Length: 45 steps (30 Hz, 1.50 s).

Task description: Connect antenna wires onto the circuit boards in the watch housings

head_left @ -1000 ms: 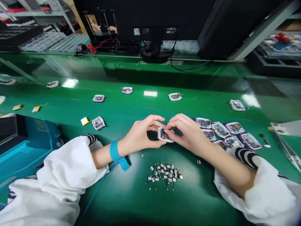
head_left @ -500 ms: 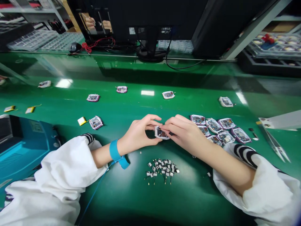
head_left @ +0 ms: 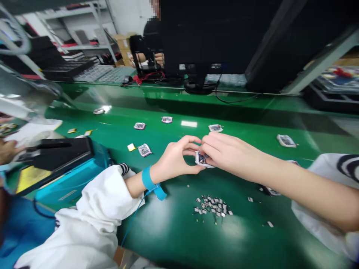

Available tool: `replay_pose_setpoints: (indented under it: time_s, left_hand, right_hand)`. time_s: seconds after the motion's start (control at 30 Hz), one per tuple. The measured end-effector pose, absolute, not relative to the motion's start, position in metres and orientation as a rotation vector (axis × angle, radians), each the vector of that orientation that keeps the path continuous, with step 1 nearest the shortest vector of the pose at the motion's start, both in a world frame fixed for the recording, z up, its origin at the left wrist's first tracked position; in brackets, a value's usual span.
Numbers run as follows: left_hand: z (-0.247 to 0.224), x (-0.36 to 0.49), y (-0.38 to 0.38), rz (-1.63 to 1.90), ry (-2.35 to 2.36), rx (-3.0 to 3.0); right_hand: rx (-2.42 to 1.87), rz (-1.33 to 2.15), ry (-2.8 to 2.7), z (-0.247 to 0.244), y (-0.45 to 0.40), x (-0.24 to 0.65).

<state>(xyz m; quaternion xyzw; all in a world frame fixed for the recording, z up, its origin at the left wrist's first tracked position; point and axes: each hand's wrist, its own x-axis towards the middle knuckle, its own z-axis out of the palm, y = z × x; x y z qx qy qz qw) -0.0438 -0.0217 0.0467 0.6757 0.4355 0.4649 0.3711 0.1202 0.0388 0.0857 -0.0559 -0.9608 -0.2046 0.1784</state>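
Between my hands is a small white-framed device (head_left: 201, 160) with an exposed circuit board, held up over the green table. My left hand (head_left: 179, 157) grips its left side, thumb below and fingers above. The fingers of my right hand (head_left: 217, 149) press together on its top and right side, covering part of the board. Just below lies a pile of small silver parts with black leads (head_left: 214, 205). A similar device (head_left: 144, 150) wired to a yellow battery (head_left: 131, 147) rests left of my hands.
More open devices (head_left: 167, 119) sit along the back of the green table (head_left: 157, 231). A blue machine (head_left: 73, 179) stands at left, beside another person's hand (head_left: 9, 151). Behind are a monitor stand (head_left: 196, 84) and a person in dark clothing. My right forearm hides some devices.
The view has swung left, bringing the other people and more of the blue machine into sight. Both hands still hold the device; my right hand covers more of it.
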Motion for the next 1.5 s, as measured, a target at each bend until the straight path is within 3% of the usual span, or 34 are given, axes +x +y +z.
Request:
replay_pose_setpoints:
  time_s: [0.27,0.47,0.67,0.8,1.0,1.27,1.5]
  left_hand:
    - [0.074,-0.083,-0.043,1.315,1.247,1.7]
    - [0.07,-0.094,-0.049,1.273,1.345,1.79]
    - [0.056,-0.137,-0.01,1.186,1.67,1.79]
    - [0.05,-0.187,0.037,1.214,2.258,1.509]
    - [0.026,-0.231,0.067,1.062,2.702,1.082]
    - [0.015,-0.244,0.07,0.776,2.666,1.441]
    - [0.026,-0.235,0.067,0.676,2.212,2.015]
  right_hand:
    - [-0.048,-0.484,-2.639,0.105,0.038,0.079]
    - [0.016,-0.475,-2.825,0.112,0.03,0.057]
    - [-0.315,-0.169,-2.998,0.098,0.087,0.016]
    - [-0.816,-0.111,-2.879,0.061,0.141,-0.025]
    - [-1.063,0.017,-2.931,0.013,0.161,-0.065]
    - [-1.091,0.122,-2.95,0.033,0.161,-0.05]
    - [-1.098,0.3,-2.897,0.048,0.116,0.076]
